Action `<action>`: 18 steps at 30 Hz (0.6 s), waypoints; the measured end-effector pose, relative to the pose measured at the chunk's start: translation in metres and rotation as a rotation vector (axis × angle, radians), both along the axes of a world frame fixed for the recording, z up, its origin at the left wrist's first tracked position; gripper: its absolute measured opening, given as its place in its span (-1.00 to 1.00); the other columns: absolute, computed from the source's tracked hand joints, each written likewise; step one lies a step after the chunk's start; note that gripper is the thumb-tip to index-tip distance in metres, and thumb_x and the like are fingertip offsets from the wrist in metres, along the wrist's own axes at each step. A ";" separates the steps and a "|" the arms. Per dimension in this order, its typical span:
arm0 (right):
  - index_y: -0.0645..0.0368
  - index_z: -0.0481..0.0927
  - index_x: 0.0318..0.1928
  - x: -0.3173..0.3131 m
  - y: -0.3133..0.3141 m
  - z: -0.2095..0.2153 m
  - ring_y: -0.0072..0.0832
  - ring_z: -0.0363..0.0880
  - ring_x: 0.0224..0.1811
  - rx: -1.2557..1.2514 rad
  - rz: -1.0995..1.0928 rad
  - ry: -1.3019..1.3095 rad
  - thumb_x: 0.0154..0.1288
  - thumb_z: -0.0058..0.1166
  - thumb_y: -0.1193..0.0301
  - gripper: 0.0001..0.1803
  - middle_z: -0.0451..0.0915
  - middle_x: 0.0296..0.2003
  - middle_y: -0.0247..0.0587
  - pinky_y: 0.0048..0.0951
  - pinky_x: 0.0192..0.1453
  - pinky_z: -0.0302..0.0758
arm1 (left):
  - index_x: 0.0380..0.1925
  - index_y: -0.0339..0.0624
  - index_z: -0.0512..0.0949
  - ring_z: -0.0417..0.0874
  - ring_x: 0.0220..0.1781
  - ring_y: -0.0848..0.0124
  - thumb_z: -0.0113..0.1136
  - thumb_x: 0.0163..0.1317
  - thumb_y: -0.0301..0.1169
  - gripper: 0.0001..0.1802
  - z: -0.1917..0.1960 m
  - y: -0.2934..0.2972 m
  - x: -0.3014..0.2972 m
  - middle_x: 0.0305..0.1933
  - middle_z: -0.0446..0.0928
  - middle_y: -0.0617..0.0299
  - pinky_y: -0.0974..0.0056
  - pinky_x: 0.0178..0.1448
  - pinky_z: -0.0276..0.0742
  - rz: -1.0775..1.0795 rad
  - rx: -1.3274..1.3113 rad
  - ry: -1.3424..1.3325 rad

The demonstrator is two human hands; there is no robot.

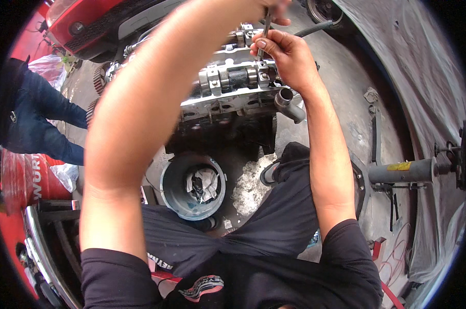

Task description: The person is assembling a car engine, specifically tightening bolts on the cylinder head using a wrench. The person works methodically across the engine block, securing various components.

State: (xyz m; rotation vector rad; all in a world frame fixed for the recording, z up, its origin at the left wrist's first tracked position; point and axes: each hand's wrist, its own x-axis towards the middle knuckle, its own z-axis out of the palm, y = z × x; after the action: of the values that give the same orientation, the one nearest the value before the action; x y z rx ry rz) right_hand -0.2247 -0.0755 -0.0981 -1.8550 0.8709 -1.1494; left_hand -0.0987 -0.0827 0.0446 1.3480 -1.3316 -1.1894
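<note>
An engine cylinder head (227,100) with its camshafts and bearing caps exposed lies in front of me. My right hand (289,54) pinches a slim metal socket extension bar (264,38) between thumb and fingers. The bar stands nearly upright, its lower end at a bearing cap (264,74) on the near camshaft. My left hand (277,10), blurred and partly cut off by the top edge, is at the bar's upper end with fingers curled; what it grips is hidden. My left forearm crosses over the left part of the engine and covers it.
A short pipe outlet (289,105) sticks out at the engine's near right. Between my legs stands a bucket (166,188) with crumpled rags. A person (42,110) in jeans stands at left, near a red drum (32,177). Grey stand (402,172) and plastic sheeting (438,226) are at right.
</note>
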 end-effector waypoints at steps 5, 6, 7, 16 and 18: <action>0.32 0.70 0.02 0.014 0.004 0.001 -0.61 0.68 -0.16 -0.025 -0.042 0.099 0.51 0.20 0.34 -0.72 0.76 -0.26 -0.31 -0.52 0.06 0.57 | 0.07 -0.27 0.48 0.19 -0.64 0.57 0.02 0.52 -0.50 -0.80 0.015 -0.037 0.043 -0.61 0.27 0.41 0.32 -0.49 0.31 -0.741 0.178 0.019; 0.33 0.70 0.02 0.013 0.007 0.003 -0.61 0.68 -0.16 -0.008 -0.065 0.117 0.51 0.21 0.34 -0.72 0.76 -0.26 -0.31 -0.52 0.06 0.57 | 0.12 -0.29 0.48 0.19 -0.65 0.57 0.03 0.52 -0.49 -0.76 0.019 -0.042 0.042 -0.61 0.26 0.41 0.33 -0.49 0.33 -0.889 0.214 -0.002; 0.33 0.70 0.02 0.013 0.012 0.005 -0.61 0.69 -0.16 -0.008 -0.086 0.128 0.50 0.22 0.34 -0.72 0.76 -0.25 -0.29 -0.54 0.06 0.57 | 0.17 -0.30 0.47 0.19 -0.65 0.57 0.03 0.52 -0.49 -0.71 0.021 -0.046 0.042 -0.61 0.26 0.41 0.34 -0.48 0.34 -1.035 0.249 -0.025; 0.30 0.73 -0.06 0.011 0.017 0.009 -0.61 0.64 -0.28 -0.100 0.030 -0.125 0.47 0.23 0.39 -0.79 0.76 -0.33 -0.28 -0.50 -0.10 0.54 | -0.35 -0.37 0.70 0.65 -0.55 0.32 0.14 0.46 -0.31 -0.67 0.040 0.037 0.015 -0.59 0.61 0.11 0.18 -0.38 0.58 -0.287 -0.498 -0.764; 0.31 0.71 -0.02 0.001 0.034 0.018 -0.59 0.68 -0.21 -0.018 0.105 -0.109 0.49 0.20 0.45 -0.81 0.77 -0.28 -0.30 -0.51 -0.03 0.58 | -0.35 -0.36 0.70 0.67 -0.54 0.31 0.15 0.43 -0.31 -0.68 0.034 0.044 0.015 -0.58 0.64 0.10 0.17 -0.37 0.59 -0.164 -0.347 -0.540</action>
State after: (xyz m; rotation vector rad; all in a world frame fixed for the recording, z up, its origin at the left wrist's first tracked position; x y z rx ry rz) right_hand -0.2242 -0.0413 -0.0797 -1.8123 0.6957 -1.1842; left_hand -0.0841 -0.0389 0.0784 1.3684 -1.9583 -0.6624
